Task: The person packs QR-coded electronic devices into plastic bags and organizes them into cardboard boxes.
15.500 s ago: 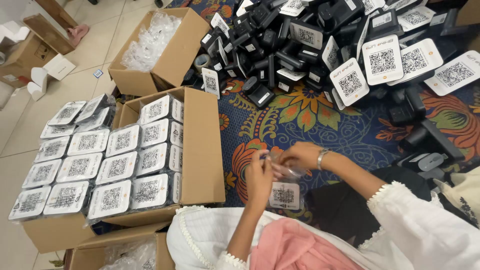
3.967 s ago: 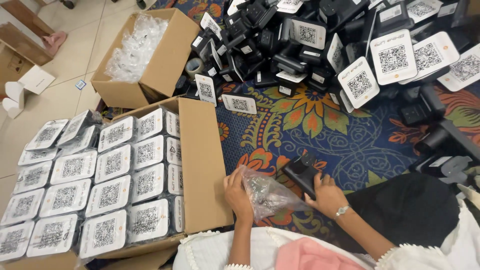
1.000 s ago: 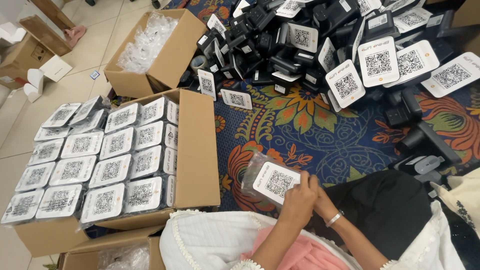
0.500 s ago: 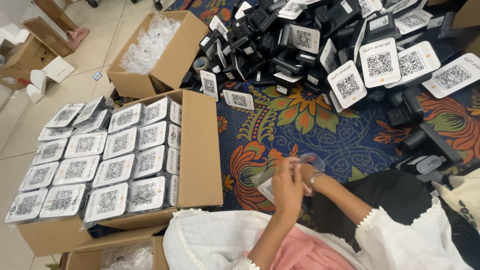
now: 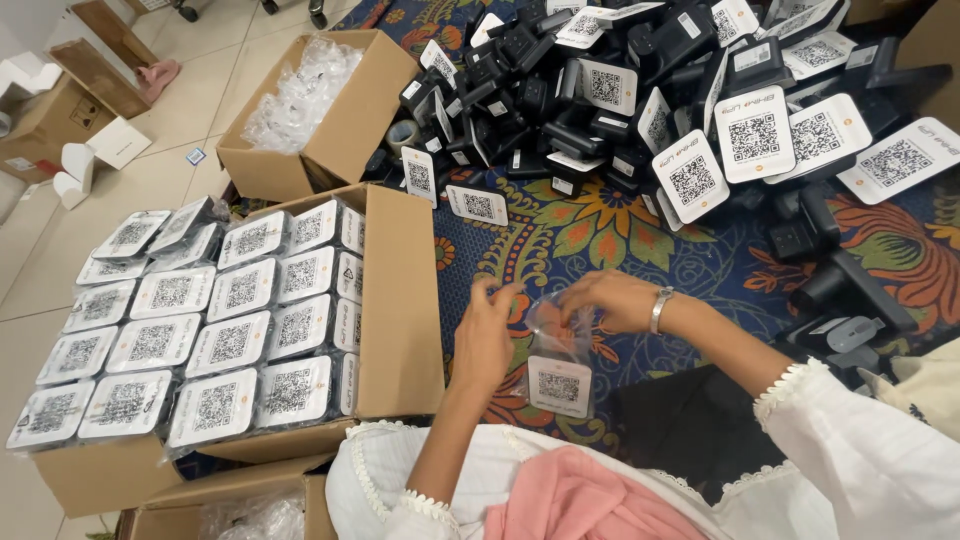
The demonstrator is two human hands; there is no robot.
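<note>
From the head camera, a cardboard box (image 5: 400, 300) at the carpet's left edge holds rows of white square code cards in clear bags (image 5: 215, 330). Behind it another box (image 5: 345, 130) holds loose clear bags. A heap of black stands with white code cards (image 5: 690, 90) fills the carpet's far right. Mid-carpet (image 5: 620, 240), the left hand (image 5: 485, 335) and right hand (image 5: 610, 298) pinch the top of a clear bag (image 5: 555, 350); its white card hangs between and below them.

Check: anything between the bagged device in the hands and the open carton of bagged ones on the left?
Nothing visible. Both hands, left hand and right hand, hold the bagged device; only the carton's flattened flap lies between.
</note>
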